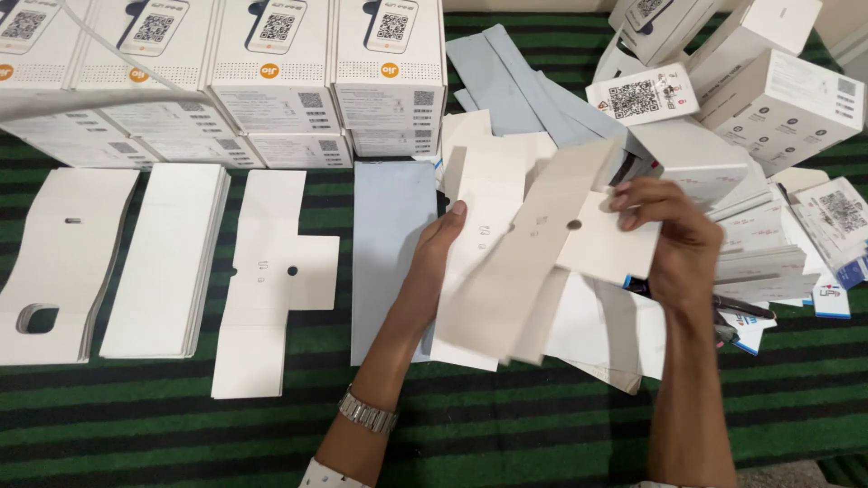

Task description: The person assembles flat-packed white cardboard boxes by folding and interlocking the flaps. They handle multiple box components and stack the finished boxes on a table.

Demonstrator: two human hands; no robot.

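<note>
The striped green cloth lies bare along the near edge, so a hand can pass freely there from left to right. Between the flat card stacks on the left, only narrow strips of cloth stay open. At the far side, a row of white boxes stands like a wall and blocks the way. On the right, the heap of boxes and leaflets closes the passage, and a dark pen lies at its edge. In the middle, the left hand and right hand hold up a folded card insert, which covers the loose sheets below.
</note>
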